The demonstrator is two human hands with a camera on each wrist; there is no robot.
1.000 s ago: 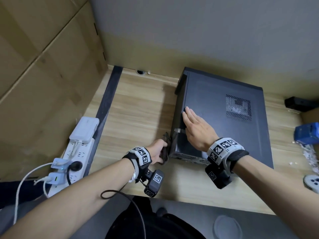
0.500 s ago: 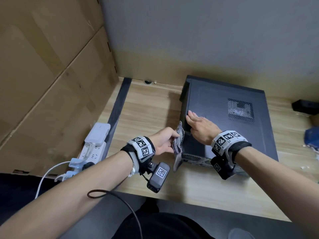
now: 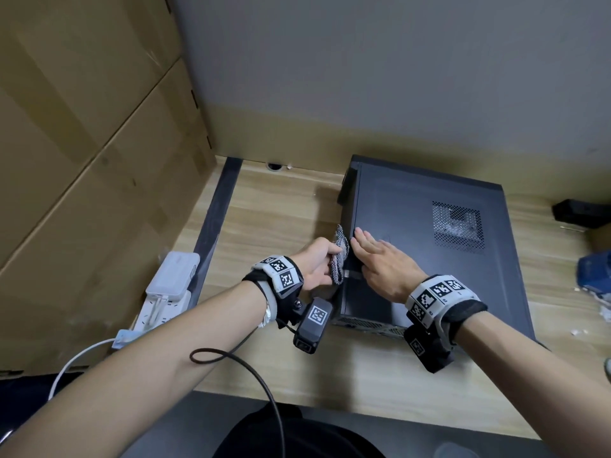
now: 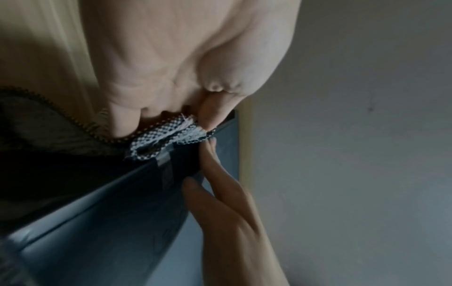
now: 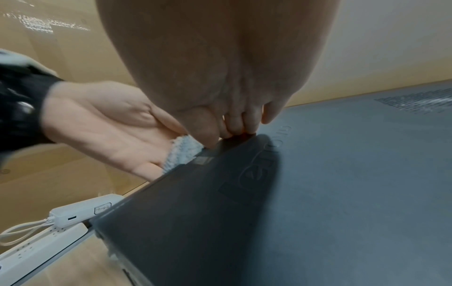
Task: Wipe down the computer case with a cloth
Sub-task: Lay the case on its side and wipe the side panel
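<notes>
Two hands work at the left edge of a dark computer case (image 3: 429, 246) that lies on its side on the wooden desk (image 3: 281, 213), close to the far wall. The left hand (image 3: 317, 262) has its grip pinching a bunched checkered cloth (image 3: 340, 256) between thumb and fingers, holding it against the case's upper left edge; in the left wrist view the cloth (image 4: 168, 133) shows a frayed white inner side. The right hand (image 3: 383, 262) lies flat on the case's top panel just beside the cloth, its grip spread with straight fingers (image 5: 234, 122) touching the panel near the edge. An embossed logo (image 5: 259, 170) runs along the panel beneath that hand, but its letters are too skewed to read. A perforated vent (image 3: 458, 226) sits farther right on the panel. To the left, a white power strip (image 3: 162, 302) with a white adapter (image 3: 172, 272) plugged in rests beside cardboard boxes (image 3: 82, 143). Both wrists wear bands printed with black-and-white square markers (image 3: 436, 292).
</notes>
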